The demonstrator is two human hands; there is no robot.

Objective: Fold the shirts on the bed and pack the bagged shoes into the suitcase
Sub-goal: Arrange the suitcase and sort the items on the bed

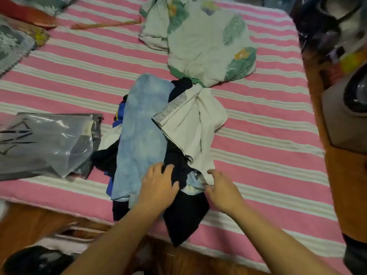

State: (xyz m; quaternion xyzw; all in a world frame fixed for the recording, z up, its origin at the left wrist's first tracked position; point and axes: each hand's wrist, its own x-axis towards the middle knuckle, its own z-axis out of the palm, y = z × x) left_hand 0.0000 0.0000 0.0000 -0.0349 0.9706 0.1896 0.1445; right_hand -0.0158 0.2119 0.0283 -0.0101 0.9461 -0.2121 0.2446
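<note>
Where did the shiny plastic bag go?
In the head view, the grey plastic bag lies on the striped bed at the far left, just left of the clothes pile.

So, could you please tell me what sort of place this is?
Most likely a home bedroom: a bed under a pink-and-white striped sheet, a heap of unfolded clothes on it, and a leaf-print quilt bundled behind.

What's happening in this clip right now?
A person leans over a striped bed with both hands on a heap of unfolded clothes. The left hand rests on a light blue garment and a dark one; the right hand touches the white shirt at its edge. Nothing looks folded yet. A grey plastic bag lies to the left.
</note>
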